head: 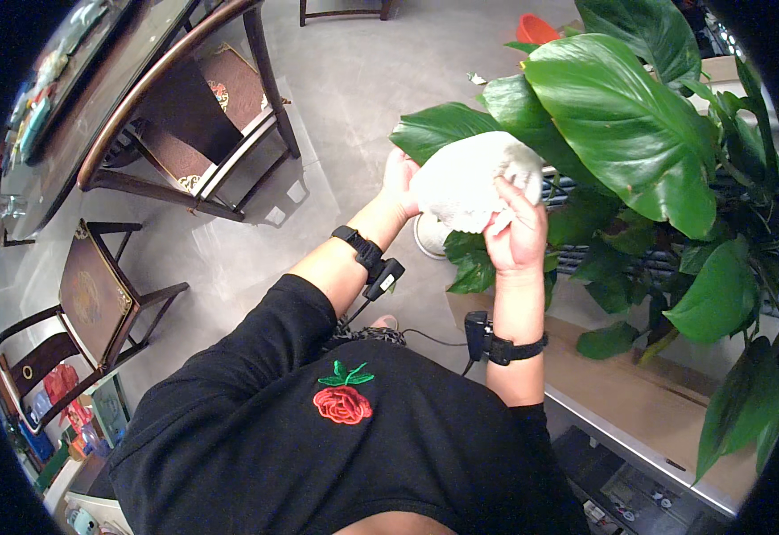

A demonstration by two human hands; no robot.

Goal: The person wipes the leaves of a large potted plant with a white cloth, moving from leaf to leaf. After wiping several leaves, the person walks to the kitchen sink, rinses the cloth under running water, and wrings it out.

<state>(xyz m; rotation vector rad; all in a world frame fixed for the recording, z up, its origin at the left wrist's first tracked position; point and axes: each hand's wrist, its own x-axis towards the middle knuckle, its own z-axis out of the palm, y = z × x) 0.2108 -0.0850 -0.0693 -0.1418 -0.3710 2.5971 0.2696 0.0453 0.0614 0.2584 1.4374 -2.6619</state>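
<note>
A white cloth lies spread over part of a broad green leaf in front of me. My right hand pinches the cloth's near right edge between thumb and fingers. My left hand is at the left side of the cloth and leaf. Its fingers are mostly hidden behind them, so I cannot tell whether it grips the leaf's edge. More large glossy leaves of the same plant rise just right of the cloth. Both wrists wear black straps with small devices.
A white round container stands below the cloth, partly hidden. Dark wooden chairs and a table are at the left. A brown ledge runs under the plant at the right. A red object shows behind the leaves.
</note>
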